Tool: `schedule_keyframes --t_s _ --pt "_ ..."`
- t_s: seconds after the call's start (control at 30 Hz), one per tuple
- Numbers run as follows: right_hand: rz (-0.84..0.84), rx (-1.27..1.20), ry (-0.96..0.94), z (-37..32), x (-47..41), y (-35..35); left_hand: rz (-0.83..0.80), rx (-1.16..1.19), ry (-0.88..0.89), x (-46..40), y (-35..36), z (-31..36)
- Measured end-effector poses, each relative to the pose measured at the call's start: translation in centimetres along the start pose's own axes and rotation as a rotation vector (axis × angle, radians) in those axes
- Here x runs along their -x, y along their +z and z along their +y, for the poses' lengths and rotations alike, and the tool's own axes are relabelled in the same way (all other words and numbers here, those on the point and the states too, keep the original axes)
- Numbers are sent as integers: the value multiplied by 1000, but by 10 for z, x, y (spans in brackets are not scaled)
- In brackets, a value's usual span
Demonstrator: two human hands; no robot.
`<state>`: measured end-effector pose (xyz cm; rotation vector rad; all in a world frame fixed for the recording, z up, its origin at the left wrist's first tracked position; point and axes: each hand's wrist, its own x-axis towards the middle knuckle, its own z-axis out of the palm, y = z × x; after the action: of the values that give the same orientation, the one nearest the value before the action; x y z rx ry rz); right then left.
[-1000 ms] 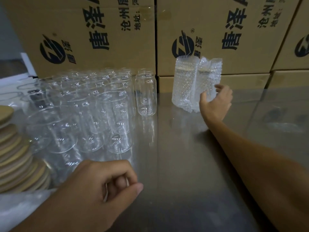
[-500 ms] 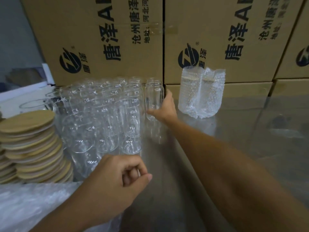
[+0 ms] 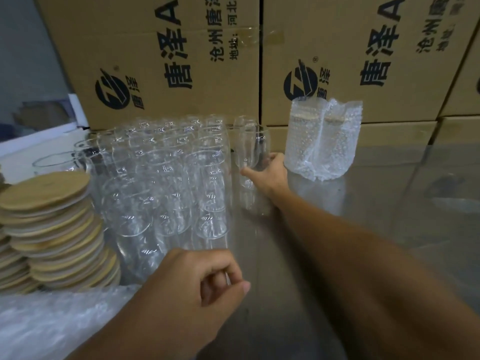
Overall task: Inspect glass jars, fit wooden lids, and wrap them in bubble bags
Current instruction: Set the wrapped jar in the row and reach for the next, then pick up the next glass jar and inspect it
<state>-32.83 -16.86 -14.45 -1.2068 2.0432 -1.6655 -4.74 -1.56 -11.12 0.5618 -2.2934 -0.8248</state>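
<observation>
Several clear glass jars [image 3: 168, 178] stand packed together on the steel table [image 3: 376, 229]. My right hand [image 3: 268, 175] reaches to the far right corner of that group and grips one jar [image 3: 249, 146] near its base. Just right of it stand two jars wrapped in bubble bags [image 3: 322, 141], wooden lids showing through. Near the front, my left hand [image 3: 197, 289] hovers with fingers curled against the thumb; a thin pale sliver shows between them, too small to identify. Stacks of round wooden lids [image 3: 52, 222] sit at the left.
A pile of bubble bags [image 3: 46, 323] lies at the front left, under my left forearm. Printed cardboard boxes [image 3: 168, 61] form a wall along the back of the table. A white box edge [image 3: 39, 136] shows at the far left.
My right hand left the wrapped jars, moved left and closed round a bare jar at the group's corner. My left hand stayed curled in place. The camera shifted closer.
</observation>
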Motion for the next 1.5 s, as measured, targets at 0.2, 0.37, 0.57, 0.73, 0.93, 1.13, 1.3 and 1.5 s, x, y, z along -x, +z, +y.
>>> schedule_keyframes --t_s 0.2,0.37,0.57,0.73,0.93,1.13,1.3,1.5 --pt "-23 -12 -126 7 13 -15 0 -85 20 4 2 0" --pt "-33 -82 -172 -8 68 -38 -5 -110 -30 5 4 4" --pt "-127 -225 -181 -25 163 -65 44 -51 -82 0 3 5" --pt "-176 -328 -219 -40 226 -78 69 -25 -113 -4 1 9" --pt "-153 -371 -242 -61 249 -68 91 99 -88 -3 -6 13" --pt "-128 -279 -278 -74 265 -53 189 228 -94 -6 -8 9" --pt "-63 -309 -307 -74 264 -60 169 186 -60 -4 -12 6" --pt "-91 -342 -318 -74 268 -65 97 193 -66 -6 -12 0"
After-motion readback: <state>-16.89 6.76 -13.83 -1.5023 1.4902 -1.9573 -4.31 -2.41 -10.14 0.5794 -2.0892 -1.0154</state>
